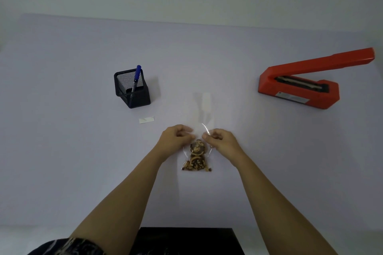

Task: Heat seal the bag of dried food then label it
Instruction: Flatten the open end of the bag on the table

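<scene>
The clear bag of dried food (196,156) is pinched at its sides by the left hand (176,137) and right hand (219,139). The red heat sealer (300,87) is seen well apart, arm raised.

The heat sealer's (298,87) plate label is too blurred to read.

Both forearms bare; left sleeve (83,246) dark with pale swirling pattern, ends near elbow.
</scene>
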Available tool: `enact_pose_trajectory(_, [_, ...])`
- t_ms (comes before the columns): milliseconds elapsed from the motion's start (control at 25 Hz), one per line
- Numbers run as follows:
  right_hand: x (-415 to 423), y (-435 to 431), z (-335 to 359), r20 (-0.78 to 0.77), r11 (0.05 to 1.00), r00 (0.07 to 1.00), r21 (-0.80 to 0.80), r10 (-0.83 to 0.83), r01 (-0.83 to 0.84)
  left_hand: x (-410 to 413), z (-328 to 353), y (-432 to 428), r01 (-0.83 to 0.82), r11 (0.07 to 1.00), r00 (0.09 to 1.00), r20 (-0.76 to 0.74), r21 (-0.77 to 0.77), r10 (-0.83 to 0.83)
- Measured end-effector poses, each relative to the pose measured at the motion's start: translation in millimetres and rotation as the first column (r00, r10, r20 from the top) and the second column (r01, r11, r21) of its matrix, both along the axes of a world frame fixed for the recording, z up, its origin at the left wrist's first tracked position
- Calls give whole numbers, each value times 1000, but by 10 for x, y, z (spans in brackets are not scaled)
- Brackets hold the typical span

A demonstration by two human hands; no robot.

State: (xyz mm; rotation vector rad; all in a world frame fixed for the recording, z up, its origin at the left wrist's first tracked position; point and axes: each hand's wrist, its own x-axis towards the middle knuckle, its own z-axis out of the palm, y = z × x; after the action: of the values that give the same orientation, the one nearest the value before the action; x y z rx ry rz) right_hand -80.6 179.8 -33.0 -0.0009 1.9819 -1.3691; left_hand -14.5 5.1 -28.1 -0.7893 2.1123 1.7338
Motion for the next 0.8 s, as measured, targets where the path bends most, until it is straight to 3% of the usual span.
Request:
enact_pose_trajectory(320, [-55,19,-25,-25,988,996,130,82,-78,-46,17,-44,37,997,998,50,-69,-33])
enact_pose_trajectory(520, [18,-41,-39,-203,973,978,232,47,1,-43,-19,89,-5,952,1000,18,-306,11])
enact_pose_trajectory(640, [18,-66,-22,-233,978,973,205,2,47,-31,-5,148,-52,922,998,-47,-384,37])
enact_pose_trajectory(720, [11,-73,-3,-222,981,975,194,16,28,-27,-21,150,-21,883,995,-97,-469,-28])
enact_pose_trajectory(800, [22,-82,8,-291,979,954,204,67,-7,-31,-48,140,84,845,969,-155,-528,-192])
